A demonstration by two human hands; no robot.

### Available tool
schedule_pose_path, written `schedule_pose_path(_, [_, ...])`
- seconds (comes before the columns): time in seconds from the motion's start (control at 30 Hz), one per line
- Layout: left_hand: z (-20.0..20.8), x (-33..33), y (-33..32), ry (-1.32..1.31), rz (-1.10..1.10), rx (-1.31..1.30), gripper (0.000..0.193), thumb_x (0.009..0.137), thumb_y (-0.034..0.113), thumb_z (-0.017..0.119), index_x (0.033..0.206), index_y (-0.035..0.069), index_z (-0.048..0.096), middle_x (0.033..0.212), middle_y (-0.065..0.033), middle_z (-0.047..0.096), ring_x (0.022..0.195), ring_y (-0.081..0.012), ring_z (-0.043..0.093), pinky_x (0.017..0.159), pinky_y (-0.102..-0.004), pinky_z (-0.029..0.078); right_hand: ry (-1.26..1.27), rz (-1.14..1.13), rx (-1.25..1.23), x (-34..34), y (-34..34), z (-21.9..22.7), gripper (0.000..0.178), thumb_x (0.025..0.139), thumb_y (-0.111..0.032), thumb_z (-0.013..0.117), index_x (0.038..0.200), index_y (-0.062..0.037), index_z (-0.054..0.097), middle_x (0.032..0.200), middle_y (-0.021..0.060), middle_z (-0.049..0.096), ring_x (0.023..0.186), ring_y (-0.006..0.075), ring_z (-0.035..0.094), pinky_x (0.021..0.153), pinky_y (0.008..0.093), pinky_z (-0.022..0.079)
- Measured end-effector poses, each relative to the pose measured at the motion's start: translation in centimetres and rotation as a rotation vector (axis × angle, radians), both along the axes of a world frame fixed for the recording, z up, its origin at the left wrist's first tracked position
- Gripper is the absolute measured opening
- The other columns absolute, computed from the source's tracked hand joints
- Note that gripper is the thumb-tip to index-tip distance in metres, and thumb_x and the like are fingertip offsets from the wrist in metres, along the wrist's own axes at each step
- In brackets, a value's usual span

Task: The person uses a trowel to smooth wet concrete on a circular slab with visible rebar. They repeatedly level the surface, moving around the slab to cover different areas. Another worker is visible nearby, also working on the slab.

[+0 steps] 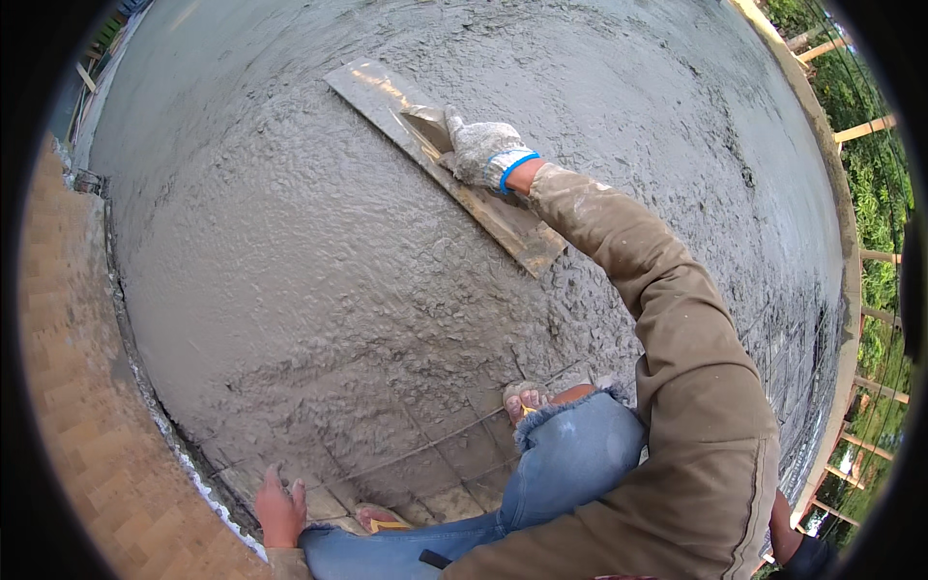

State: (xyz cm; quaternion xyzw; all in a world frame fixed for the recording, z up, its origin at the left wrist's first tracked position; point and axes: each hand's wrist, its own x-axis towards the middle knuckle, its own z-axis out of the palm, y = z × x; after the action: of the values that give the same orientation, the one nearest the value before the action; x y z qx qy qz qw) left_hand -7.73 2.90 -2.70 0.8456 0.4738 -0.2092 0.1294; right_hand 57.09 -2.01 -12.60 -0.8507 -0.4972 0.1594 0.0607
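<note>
My right hand (483, 150), in a dirty white knit glove with a blue cuff, is closed round the handle of a long concrete float (505, 220). The float's flat, mud-smeared board lies slantwise on wet grey concrete (290, 213), ahead of my knees. My bare left hand (280, 510) is low at the left, beside my knee and near the slab's edge. Its fingers are stretched out and hold nothing I can see. The concrete looks smoother on the left and at the far side, and lumpy around the float and near my feet.
Steel reinforcing bars (435, 445) show in the low concrete by my sandaled feet (527, 398). A tan tiled floor (72, 358) borders the left side. A raised rim (849, 261) runs along the right, with wooden props (863, 128) and greenery beyond.
</note>
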Motion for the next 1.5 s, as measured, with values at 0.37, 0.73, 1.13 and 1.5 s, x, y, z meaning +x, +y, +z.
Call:
schedule_pose_path(0.37, [-0.9, -1.4, 0.7, 0.132, 0.015, -0.078, 0.048, 0.089, 0.030, 0.075, 0.127, 0.003, 0.062, 0.097, -0.0226, 0.072, 0.094, -0.0457, 0.067, 0.079, -0.0541, 0.053, -0.271, -0.297, -0.052, 12.7, -7.2, -1.8, 0.049, 0.106, -0.024, 0.042, 0.149, -0.0003, 0.047, 0.112, 0.0204, 0.076, 0.101, 0.0396, 0.074, 0.081, 0.0520, 0.058])
schedule_pose_path(0.73, [-2.8, -1.1, 1.7, 0.388, -0.094, -0.148, 0.056, 0.099, 0.043, 0.066, 0.137, 0.003, 0.062, 0.119, -0.0291, 0.069, 0.105, -0.0487, 0.067, 0.090, -0.0558, 0.053, -0.270, -0.910, -0.267, 28.4, -25.6, -2.9, 0.087, 0.096, -0.045, 0.056, 0.165, -0.0039, 0.024, 0.145, 0.0256, 0.060, 0.132, 0.0396, 0.062, 0.110, 0.0499, 0.047])
schedule_pose_path(1.13, [-2.7, -3.0, 0.6, 0.261, -0.247, 0.036, 0.049, 0.095, 0.047, 0.069, 0.113, 0.002, 0.074, 0.093, -0.0258, 0.072, 0.081, -0.0453, 0.069, 0.070, -0.0542, 0.054, -0.146, -0.901, -0.136, 30.8, -16.2, -3.2, 0.090, 0.091, -0.052, 0.061, 0.162, -0.0045, 0.033, 0.153, 0.0251, 0.053, 0.140, 0.0399, 0.055, 0.117, 0.0482, 0.043])
schedule_pose_path(1.5, [-1.3, 3.4, 1.9, 0.325, -0.026, -0.133, 0.062, 0.096, 0.045, 0.069, 0.139, 0.000, 0.060, 0.122, -0.0292, 0.069, 0.109, -0.0491, 0.065, 0.092, -0.0555, 0.052, -0.005, -0.056, 0.119, 9.8, 4.2, -3.3, 0.050, 0.100, -0.025, 0.050, 0.143, 0.0008, 0.054, 0.118, 0.0232, 0.074, 0.107, 0.0406, 0.072, 0.090, 0.0519, 0.056])
